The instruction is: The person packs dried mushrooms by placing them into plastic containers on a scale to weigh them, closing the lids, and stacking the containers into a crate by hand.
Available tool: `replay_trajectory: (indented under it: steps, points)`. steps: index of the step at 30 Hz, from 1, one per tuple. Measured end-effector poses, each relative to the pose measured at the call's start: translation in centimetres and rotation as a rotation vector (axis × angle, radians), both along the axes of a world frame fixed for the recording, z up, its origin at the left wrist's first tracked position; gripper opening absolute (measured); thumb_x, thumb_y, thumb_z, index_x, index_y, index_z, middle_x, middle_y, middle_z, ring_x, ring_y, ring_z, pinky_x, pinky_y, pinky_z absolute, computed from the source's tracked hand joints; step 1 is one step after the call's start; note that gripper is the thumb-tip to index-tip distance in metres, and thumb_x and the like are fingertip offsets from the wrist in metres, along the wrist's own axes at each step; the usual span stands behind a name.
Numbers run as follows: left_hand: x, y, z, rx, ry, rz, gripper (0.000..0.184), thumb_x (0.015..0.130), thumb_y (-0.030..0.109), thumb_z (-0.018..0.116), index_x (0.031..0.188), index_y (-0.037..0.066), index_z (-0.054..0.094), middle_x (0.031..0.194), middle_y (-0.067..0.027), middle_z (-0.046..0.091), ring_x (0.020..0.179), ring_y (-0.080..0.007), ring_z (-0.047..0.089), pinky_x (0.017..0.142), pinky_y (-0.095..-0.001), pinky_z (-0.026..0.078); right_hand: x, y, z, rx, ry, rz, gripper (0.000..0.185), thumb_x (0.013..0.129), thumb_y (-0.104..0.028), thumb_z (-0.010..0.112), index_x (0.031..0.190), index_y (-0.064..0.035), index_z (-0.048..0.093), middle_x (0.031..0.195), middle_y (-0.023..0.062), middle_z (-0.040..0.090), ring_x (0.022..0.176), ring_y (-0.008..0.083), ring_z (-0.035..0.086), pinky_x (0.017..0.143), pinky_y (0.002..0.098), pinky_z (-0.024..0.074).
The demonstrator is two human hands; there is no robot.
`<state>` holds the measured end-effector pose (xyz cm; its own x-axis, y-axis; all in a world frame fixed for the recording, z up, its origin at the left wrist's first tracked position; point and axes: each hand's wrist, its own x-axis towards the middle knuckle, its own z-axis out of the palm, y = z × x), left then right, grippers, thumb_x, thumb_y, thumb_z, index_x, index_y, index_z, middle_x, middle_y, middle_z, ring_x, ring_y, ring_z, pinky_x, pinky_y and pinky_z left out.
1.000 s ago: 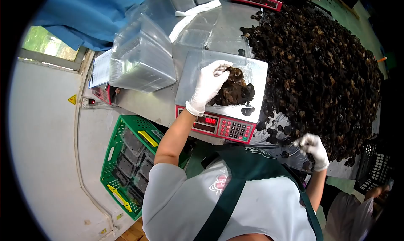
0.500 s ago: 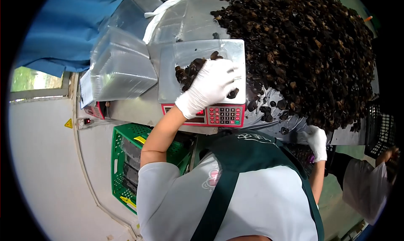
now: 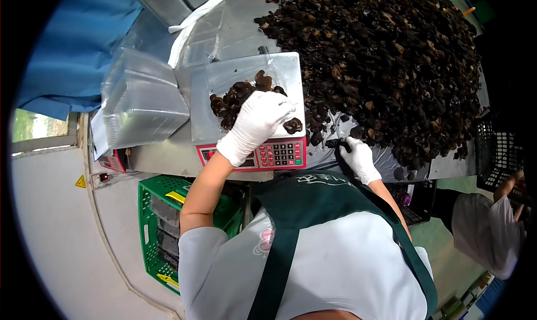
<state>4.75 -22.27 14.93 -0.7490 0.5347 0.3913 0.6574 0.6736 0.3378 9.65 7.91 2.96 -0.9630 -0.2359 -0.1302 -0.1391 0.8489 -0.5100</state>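
My left hand (image 3: 258, 121), in a white glove, is over the clear plastic tray (image 3: 215, 76) on the digital scale (image 3: 201, 131). Its fingers are curled together above dark wood ear mushrooms (image 3: 228, 108) in the tray; what lies inside the fingers is hidden. One wood ear piece (image 3: 293, 125) shows just under the fingertips. At the near edge of the big wood ear pile (image 3: 380, 68), my right hand (image 3: 361, 159), also gloved in white, has thumb and fingers closed around a small dark wood ear piece (image 3: 345, 146).
Nested clear trays (image 3: 142, 99) stand left of the scale, with more plastic trays (image 3: 162, 4) behind. A green crate (image 3: 146, 236) holding packed trays sits below the table at left. Black crates (image 3: 495, 163) and another person (image 3: 484, 225) are at the right.
My right hand has moved left and up from the table's front edge to loose wood ear pieces. My left hand stays over the tray, its fingers more curled. The view has shifted slightly.
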Motion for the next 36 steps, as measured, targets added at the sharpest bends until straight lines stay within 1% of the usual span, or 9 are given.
replay_trajectory:
  steps: [3,7,13,16,20,21,27,29,36]
  points:
    - [0.5,0.6,0.7,-0.228,-0.012,0.000,0.036,0.071,0.009,0.068,0.106,0.015,0.063,0.114,-0.0020,0.060,0.116,-0.0228,0.051,0.099,-0.0440,0.036,-1.0,0.8,1.2,-0.107,-0.097,-0.132,0.033,0.077,-0.025,0.070,0.102,-0.0036,0.064,0.084,0.0192,0.067,0.081,0.0320,0.067,0.073,0.0369,0.0523]
    - [1.1,2.3,-1.8,-0.371,-0.018,-0.047,0.033,0.071,0.005,0.062,0.103,0.013,0.063,0.107,-0.0017,0.059,0.120,-0.0240,0.049,0.106,-0.0553,0.026,-2.4,0.5,3.1,-0.076,-0.130,-0.071,0.036,0.076,-0.030,0.069,0.107,-0.0124,0.064,0.095,0.0136,0.068,0.087,0.0315,0.065,0.078,0.0385,0.0515]
    - [0.7,2.3,-0.9,-0.065,-0.044,-0.054,0.020,0.073,0.008,0.066,0.092,0.011,0.066,0.090,-0.0026,0.063,0.098,-0.0184,0.060,0.097,-0.0386,0.040,-1.3,-2.5,-0.2,0.134,0.093,0.422,0.040,0.075,-0.015,0.066,0.115,-0.0136,0.063,0.127,0.0035,0.056,0.108,0.0282,0.056,0.082,0.0366,0.0530]
    - [0.2,-0.1,1.8,0.205,0.111,0.125,0.020,0.071,0.002,0.069,0.091,0.007,0.068,0.092,-0.0086,0.067,0.085,-0.0240,0.065,0.076,-0.0316,0.052,-1.7,-1.2,-0.7,-0.074,0.078,0.254,0.032,0.076,-0.008,0.064,0.108,-0.0092,0.065,0.124,0.0097,0.059,0.110,0.0284,0.057,0.090,0.0361,0.0497]
    - [0.4,-4.2,3.6,0.535,-0.062,0.453,0.019,0.077,-0.004,0.066,0.096,0.002,0.068,0.096,-0.0091,0.067,0.088,-0.0197,0.064,0.081,-0.0274,0.050,-3.8,-0.2,2.6,-0.379,0.110,-0.061,0.022,0.086,-0.010,0.063,0.106,-0.0020,0.066,0.097,0.0189,0.068,0.092,0.0262,0.068,0.081,0.0295,0.0511]
    - [0.5,-5.0,3.6,0.588,-0.088,0.521,0.019,0.079,-0.003,0.066,0.097,0.001,0.068,0.097,-0.0081,0.067,0.089,-0.0174,0.064,0.081,-0.0267,0.049,-4.7,-1.4,7.0,-0.235,-0.246,-0.242,0.027,0.086,-0.013,0.065,0.110,-0.0014,0.065,0.096,0.0192,0.069,0.090,0.0238,0.068,0.078,0.0285,0.0510]
    - [0.5,-5.7,3.5,0.526,-0.261,0.485,0.024,0.080,0.006,0.069,0.104,0.006,0.067,0.105,-0.0064,0.066,0.098,-0.0163,0.062,0.087,-0.0272,0.047,-9.2,-0.4,4.9,-0.457,-0.415,-0.115,0.045,0.082,-0.022,0.072,0.122,-0.0050,0.060,0.110,0.0132,0.067,0.089,0.0205,0.067,0.081,0.0279,0.0500]
    - [0.2,-5.9,1.7,0.408,-0.105,0.481,0.024,0.081,0.007,0.068,0.105,0.005,0.067,0.108,-0.0075,0.066,0.102,-0.0174,0.062,0.089,-0.0290,0.047,-10.6,-1.2,6.0,-0.147,-0.138,0.043,0.052,0.080,-0.017,0.074,0.127,-0.0060,0.056,0.113,0.0123,0.066,0.087,0.0129,0.064,0.076,0.0274,0.0522]
    - [1.1,-8.5,2.3,0.527,-0.107,0.657,0.022,0.083,0.009,0.066,0.104,0.006,0.068,0.107,-0.0078,0.067,0.100,-0.0187,0.063,0.090,-0.0291,0.048,-12.9,-2.2,4.1,0.201,0.245,0.155,0.053,0.073,-0.021,0.074,0.122,-0.0105,0.056,0.119,0.0078,0.062,0.102,0.0281,0.062,0.084,0.0362,0.0510]
